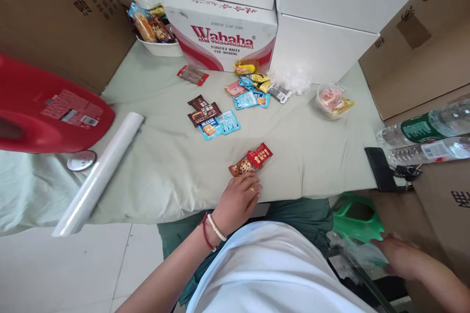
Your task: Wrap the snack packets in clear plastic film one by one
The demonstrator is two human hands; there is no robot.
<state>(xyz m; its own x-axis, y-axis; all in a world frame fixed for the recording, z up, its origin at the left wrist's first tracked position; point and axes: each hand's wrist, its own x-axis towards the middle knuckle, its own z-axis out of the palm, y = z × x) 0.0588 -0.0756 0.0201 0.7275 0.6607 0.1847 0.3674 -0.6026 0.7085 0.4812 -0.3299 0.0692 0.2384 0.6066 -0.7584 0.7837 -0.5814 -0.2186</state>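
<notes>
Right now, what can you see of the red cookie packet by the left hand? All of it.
The cookie packet is small and glossy, probably plastic film, red toward its far right end and brown toward its near left. Pale characters mark the red part; a chip-studded cookie is pictured on the brown. It lies slantwise on the pale green cloth. The left hand has fingertips at its near edge, partly covering it; how firmly they touch is unclear.

White tiled floor (81, 269); cloth-covered table (312, 156)
</notes>
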